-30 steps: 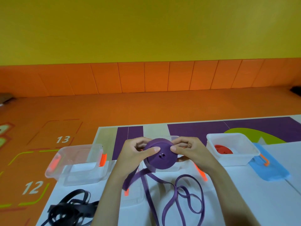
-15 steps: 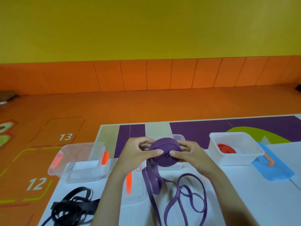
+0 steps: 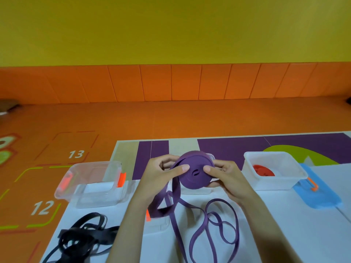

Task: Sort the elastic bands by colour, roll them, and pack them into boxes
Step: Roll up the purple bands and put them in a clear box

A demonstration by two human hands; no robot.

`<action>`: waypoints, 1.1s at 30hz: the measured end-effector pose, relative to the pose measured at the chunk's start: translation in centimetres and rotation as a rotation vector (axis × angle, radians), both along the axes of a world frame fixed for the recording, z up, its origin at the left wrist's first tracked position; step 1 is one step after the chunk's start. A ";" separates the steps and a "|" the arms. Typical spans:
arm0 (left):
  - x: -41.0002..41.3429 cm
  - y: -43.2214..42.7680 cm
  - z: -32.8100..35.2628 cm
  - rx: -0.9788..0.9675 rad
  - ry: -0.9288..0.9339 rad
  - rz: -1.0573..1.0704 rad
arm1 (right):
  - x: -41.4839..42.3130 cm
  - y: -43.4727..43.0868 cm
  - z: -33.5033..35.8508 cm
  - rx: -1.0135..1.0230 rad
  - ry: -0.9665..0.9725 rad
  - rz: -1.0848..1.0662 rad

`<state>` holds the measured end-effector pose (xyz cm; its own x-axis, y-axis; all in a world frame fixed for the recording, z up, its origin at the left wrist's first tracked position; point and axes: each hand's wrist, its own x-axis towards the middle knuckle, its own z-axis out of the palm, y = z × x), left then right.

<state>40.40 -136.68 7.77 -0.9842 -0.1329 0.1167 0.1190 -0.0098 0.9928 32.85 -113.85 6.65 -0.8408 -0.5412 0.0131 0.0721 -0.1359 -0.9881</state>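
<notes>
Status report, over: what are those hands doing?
Left hand and right hand grip purple band roll. Loose tail trails onto table. Nothing blocking.

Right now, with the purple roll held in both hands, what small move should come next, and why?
Probably turn the purple roll, left hand and right hand pinching it, to wind in more band: a long loose tail lies on the table.

Purple roll (image 3: 193, 172), black bands (image 3: 83, 236), red roll (image 3: 263, 170), blue lid (image 3: 319, 196), yellow wall (image 3: 171, 29).
</notes>
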 end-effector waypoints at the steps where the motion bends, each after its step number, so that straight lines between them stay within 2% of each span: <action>1: -0.1 0.3 0.1 0.049 0.013 0.031 | 0.2 -0.4 -0.3 -0.042 -0.014 -0.030; 3: -0.2 0.5 0.2 0.105 0.018 0.091 | 0.7 -1.0 -1.0 -0.086 -0.047 -0.052; 5: 0.1 0.2 0.1 0.070 -0.006 0.108 | 0.9 -0.9 -1.2 -0.052 -0.060 -0.021; 10: 0.6 -0.3 -0.4 -0.070 -0.019 -0.038 | 0.0 0.6 1.0 0.155 0.078 0.081; 16: 0.6 0.7 -1.4 -0.002 -0.054 -0.039 | 0.1 0.3 1.8 0.177 0.177 -0.063; 19: 0.8 0.9 -1.6 0.044 -0.074 -0.079 | 0.4 0.1 1.3 0.161 0.168 -0.116; 23: 0.9 0.6 -1.9 0.025 -0.077 -0.060 | 0.6 0.0 1.1 0.201 0.150 -0.061; 29: 1.2 0.4 -1.8 -0.011 -0.051 -0.084 | 0.1 0.4 1.0 0.210 -0.025 0.056; 33: 1.3 0.3 -1.3 -0.071 0.012 -0.073 | 0.0 0.7 1.5 0.235 0.038 0.112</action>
